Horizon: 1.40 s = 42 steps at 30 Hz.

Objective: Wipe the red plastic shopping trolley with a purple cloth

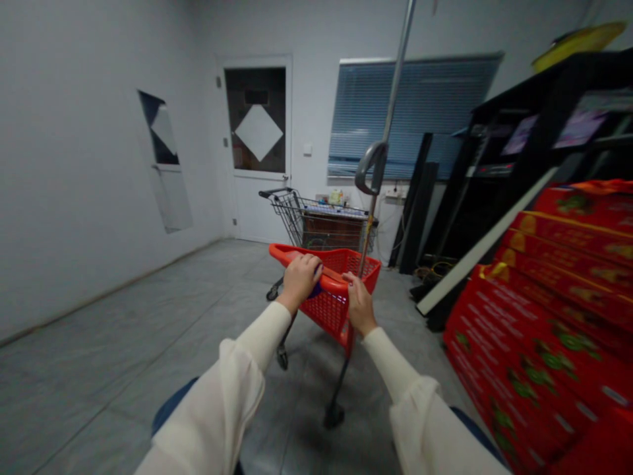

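In the head view, a small red plastic shopping cart point(324, 310) stands on dark legs with wheels, its basket perforated. My left hand point(299, 280) is closed on the cart's near handle rim. A small dark purple piece that looks like cloth point(316, 289) shows beneath its fingers, mostly hidden by them. My right hand point(361, 302) grips the right end of the same rim, thumb and fingers closed around it. From the cart's right side rises a tall metal pole point(395, 86) bearing a grey loop-shaped part point(372, 167).
Behind the red cart is a metal wire shopping cart point(291, 214) with items on top. Stacked red boxes point(548, 330) stand close on the right, before a black rack point(539, 99). A white board point(487, 241) leans there. A white door point(258, 211) is at the back.
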Tool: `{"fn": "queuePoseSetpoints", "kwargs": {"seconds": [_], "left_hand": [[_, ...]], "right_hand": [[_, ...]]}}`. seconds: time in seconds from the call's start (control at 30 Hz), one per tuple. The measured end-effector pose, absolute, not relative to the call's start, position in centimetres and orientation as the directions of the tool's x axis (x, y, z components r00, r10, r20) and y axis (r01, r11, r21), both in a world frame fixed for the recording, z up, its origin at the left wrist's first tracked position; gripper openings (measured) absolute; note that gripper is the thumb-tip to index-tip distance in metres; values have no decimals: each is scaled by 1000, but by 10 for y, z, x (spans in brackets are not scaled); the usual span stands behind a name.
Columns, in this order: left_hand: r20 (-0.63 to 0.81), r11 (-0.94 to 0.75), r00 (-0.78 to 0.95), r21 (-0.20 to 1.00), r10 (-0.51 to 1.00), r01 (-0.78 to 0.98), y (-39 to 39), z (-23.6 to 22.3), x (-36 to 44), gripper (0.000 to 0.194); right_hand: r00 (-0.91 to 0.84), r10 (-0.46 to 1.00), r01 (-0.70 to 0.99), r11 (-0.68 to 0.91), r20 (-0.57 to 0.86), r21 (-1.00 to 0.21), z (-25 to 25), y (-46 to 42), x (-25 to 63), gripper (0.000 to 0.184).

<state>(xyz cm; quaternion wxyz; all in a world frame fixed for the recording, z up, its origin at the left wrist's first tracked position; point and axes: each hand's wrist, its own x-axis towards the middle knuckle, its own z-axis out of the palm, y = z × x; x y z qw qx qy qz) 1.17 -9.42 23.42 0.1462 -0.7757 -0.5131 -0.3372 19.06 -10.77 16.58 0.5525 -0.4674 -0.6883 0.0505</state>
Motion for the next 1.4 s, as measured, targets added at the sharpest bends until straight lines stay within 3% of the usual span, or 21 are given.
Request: {"fn": "queuePoseSetpoints", "kwargs": {"seconds": [0.1,0.3,0.5,0.67,0.73,0.8,0.87,0.93,1.07,1.23,1.4], "left_hand": [[673,-338,134,181,728,924,-95,234,13,24],[682,-478,290,100,672,873,-102,228,13,24],[663,-336,182,111,726,935,-87,239,1,23],[661,-483,334,50,672,874,-107,236,11,22],[644,-536,396,26,655,844,-105,238,5,22],[628,-521,391,26,672,853,-98,242,-3,21],[628,-446,322,46,709,894,-93,247,-8,20],[637,-372,242,75,732,925,-93,247,-4,20],[667,-419,254,97,701,903,-104,236,14,20],[693,-445,246,120,677,887,-89,234,-3,21],[669,-346,125,207,732,915,-84,242,-25,19]], "right_hand": [[30,684,612,564,729,-555,165,-106,179,47],[13,649,599,604,761,-526,160,-102,168,47],[-17,621,558,656,783,-508,158,-98,165,44],[164,588,533,623,792,-573,148,-101,162,41],[280,541,557,581,793,-594,143,-97,170,50],[324,503,600,546,802,-585,141,-86,183,73],[235,560,618,544,794,-567,142,-71,197,93],[60,677,592,567,733,-572,145,-55,209,100],[-118,786,495,576,607,-650,146,-39,218,92],[-45,791,418,570,610,-707,146,-49,210,79],[53,800,546,478,598,-688,148,-62,173,67]]}}
